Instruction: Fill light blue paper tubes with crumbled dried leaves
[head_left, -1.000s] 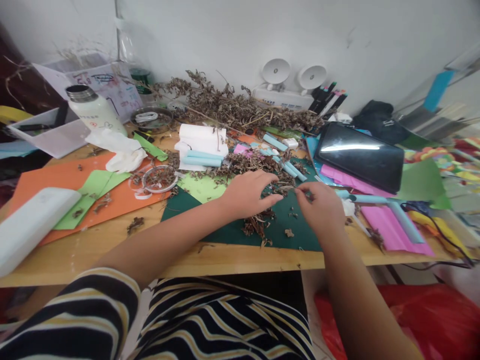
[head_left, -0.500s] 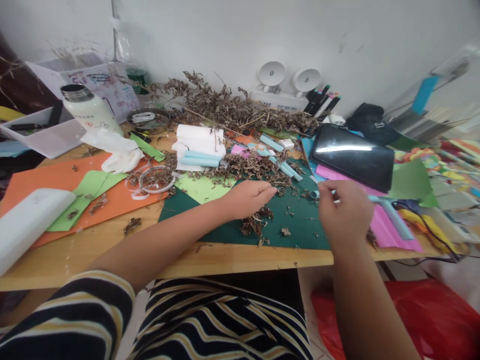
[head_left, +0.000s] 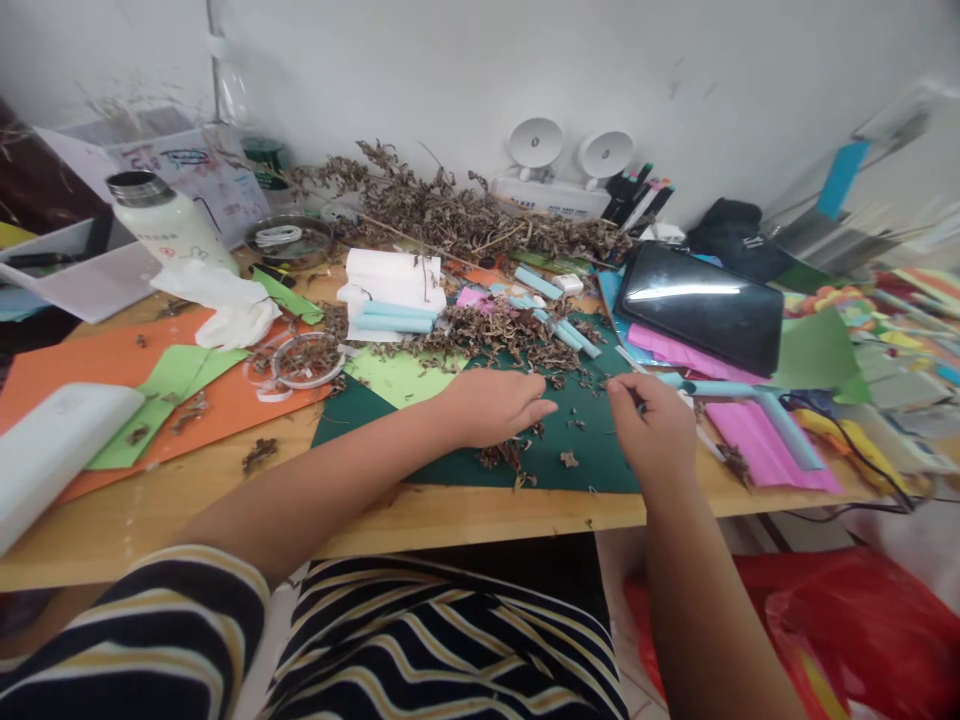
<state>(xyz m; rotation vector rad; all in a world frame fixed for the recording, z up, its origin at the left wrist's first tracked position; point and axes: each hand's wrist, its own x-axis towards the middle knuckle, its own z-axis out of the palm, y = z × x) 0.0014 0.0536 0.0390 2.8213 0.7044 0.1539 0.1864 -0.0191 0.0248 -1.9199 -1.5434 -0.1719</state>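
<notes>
My left hand (head_left: 499,408) hovers over the dark green sheet (head_left: 592,465). Its fingers are curled, the thumb is slightly apart, and whatever lies inside the palm is hidden. Below it is a small heap of dried leaves (head_left: 504,456). Over the sheet's right part, my right hand (head_left: 654,425) has thumb and fingers pinched together; anything between them is too small to name. Leaf crumbs lie close to its fingertips. Just behind the left hand spreads a larger pile of crumbled dried leaves (head_left: 495,335). A light blue paper roll (head_left: 724,389) lies beyond the right hand.
Dried leafy branches (head_left: 465,215) lie along the wall. A black tablet (head_left: 701,310) and pink paper (head_left: 765,445) are at right. On the left stand a white bottle (head_left: 169,225), orange paper (head_left: 97,345) and a white oblong case (head_left: 64,450). A wire ring (head_left: 307,360) holds leaf bits.
My right hand has moved left and inward, its fingertips now nearer the left hand. The left thumb has parted a little from the fingers. The view has shifted slightly.
</notes>
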